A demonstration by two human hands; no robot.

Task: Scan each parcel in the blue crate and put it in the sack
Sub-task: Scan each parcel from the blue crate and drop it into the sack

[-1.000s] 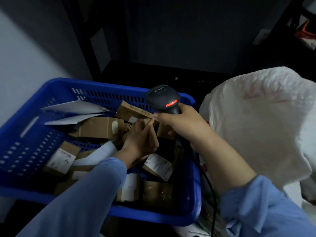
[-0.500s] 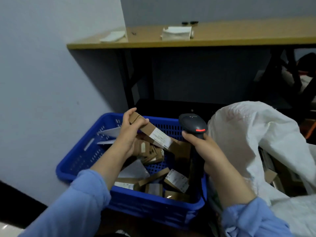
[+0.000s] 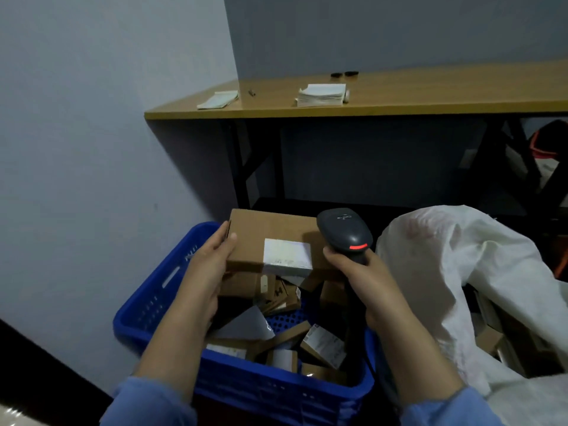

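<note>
the job looks partly done, with a good deal left. the blue crate (image 3: pixel 159 290) holds a loose heap of small parcels (image 3: pixel 322 345), cardboard boxes and a grey flat packet among them, so many scans remain. to the right the white sack (image 3: pixel 455 259) stands open, and a few boxes (image 3: pixel 488 339) show inside its mouth, which suggests some parcels have gone through already. how many i cannot tell.

the step in hand seems to be the scan itself. one box (image 3: pixel 270 232) is held above the far end of the crate, clear of the heap, its white label (image 3: pixel 287 256) facing up. it is not yet in the sack.

the left hand (image 3: pixel 209 265) grips the box's left end, thumb on top and fingers curled round the edge and underneath. the right hand (image 3: pixel 359 272) is wrapped tight round the handle of the scanner (image 3: pixel 344 233), whose dark head sits just above the right end of the box, next to the label, with a red strip lit on its back. its cable drops down by the crate's right wall. both forearms reach forward over the crate, the hands apart with the box between them.
</note>
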